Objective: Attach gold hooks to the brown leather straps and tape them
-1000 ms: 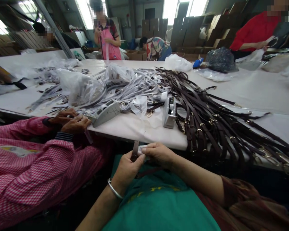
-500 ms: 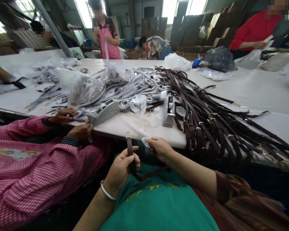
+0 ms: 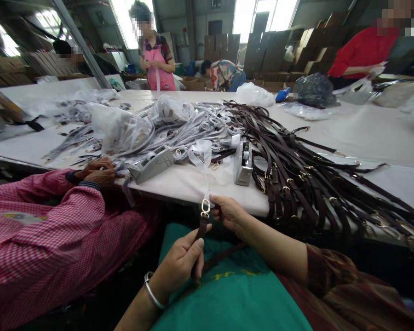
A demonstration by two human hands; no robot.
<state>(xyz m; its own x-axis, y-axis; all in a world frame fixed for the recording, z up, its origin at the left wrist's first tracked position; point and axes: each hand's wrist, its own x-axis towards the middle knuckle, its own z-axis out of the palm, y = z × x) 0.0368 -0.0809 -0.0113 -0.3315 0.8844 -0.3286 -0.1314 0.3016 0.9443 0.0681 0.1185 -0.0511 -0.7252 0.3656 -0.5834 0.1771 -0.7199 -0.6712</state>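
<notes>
My left hand (image 3: 182,257) is closed around a dark brown strap (image 3: 203,227). The strap's gold clasp (image 3: 205,208) points up above my thumb, near the table edge. Just right of the clasp, my right hand (image 3: 229,214) pinches a thin whitish strip (image 3: 211,198), mostly hidden by the fingers. The strap's lower length hangs down across my green apron (image 3: 234,294). Beyond my hands, a grey tape dispenser (image 3: 243,165) stands on the table beside many brown straps (image 3: 296,184).
Another grey tape dispenser (image 3: 152,164) stands to the left. Grey wrapped straps (image 3: 189,124) and plastic bags (image 3: 120,128) cover the middle of the table (image 3: 348,124). Close on my left, a co-worker in a checked pink sleeve (image 3: 65,211) handles something small. Other people stand across the table.
My left hand has moved right, bringing the strap's clasp up against my right fingertips. The co-worker's hands on the left have come together.
</notes>
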